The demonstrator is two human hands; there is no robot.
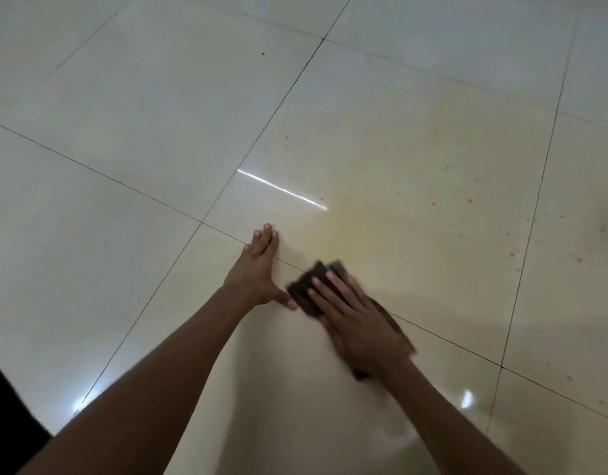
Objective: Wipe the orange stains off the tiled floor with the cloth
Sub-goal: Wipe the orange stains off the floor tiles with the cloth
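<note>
On the floor (415, 138) of pale glossy tiles, we have both bare arms stretched forward from the near edge of the view. Our left hand (258, 265) lies flat on a tile just left of centre, fingers straight and close together pointing far, thumb splayed out to the right, its tip almost reaching the cloth (309, 289). Our right hand (357, 323) lies palm down on top of that cloth, fingers straight and slightly spread, pressing it onto the floor; the hand and cloth are blurred. We see the cloth as a dark, folded piece, showing beyond the fingertips on the far left side and again along the right edge of the hand and under the wrist. It sits across a dark grout line (443, 337) that runs from the left hand out to the near right. Just beyond the cloth, a faint yellowish smear (343, 231) spreads over the tile. Farther right, small orange spots (469, 200) are scattered over the same tile, well apart from the cloth, with a few more near the right grout line. A bright streak of reflected light (282, 188) crosses the tile far of the left hand. At the near left corner a dark shape (8, 416) shows; we cannot tell what it is.
</note>
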